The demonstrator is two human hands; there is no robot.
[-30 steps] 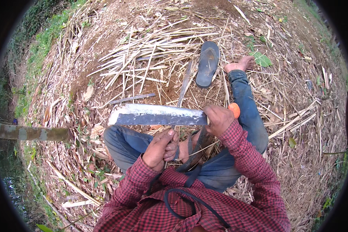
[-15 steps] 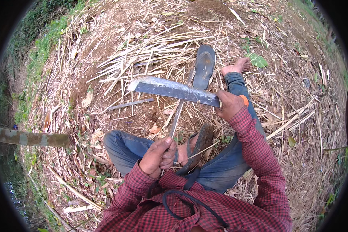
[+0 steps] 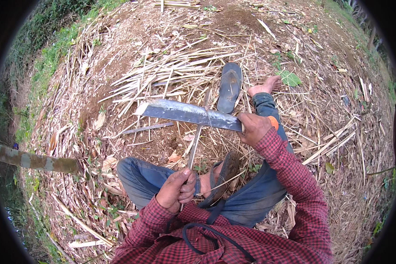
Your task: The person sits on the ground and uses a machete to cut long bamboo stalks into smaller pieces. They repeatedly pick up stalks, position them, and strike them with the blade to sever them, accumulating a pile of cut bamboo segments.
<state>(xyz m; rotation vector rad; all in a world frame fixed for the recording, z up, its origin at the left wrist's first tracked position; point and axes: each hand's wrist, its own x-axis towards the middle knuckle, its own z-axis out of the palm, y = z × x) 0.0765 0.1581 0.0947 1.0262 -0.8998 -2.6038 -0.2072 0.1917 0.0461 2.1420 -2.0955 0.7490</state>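
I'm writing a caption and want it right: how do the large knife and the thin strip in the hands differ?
The large knife is broad; the thin strip is narrow. The knife lies mostly crosswise; the strip points away from the body. The right hand holds the knife; the left hand holds the strip. Both are long.

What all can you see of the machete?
The machete has a broad, worn-looking metal blade, dark but whitish along its far side, with a slanted tip and an orange handle end. The right hand grips it, blade pointing left, crossing over a thin strip held in the left hand; whether they touch is unclear.
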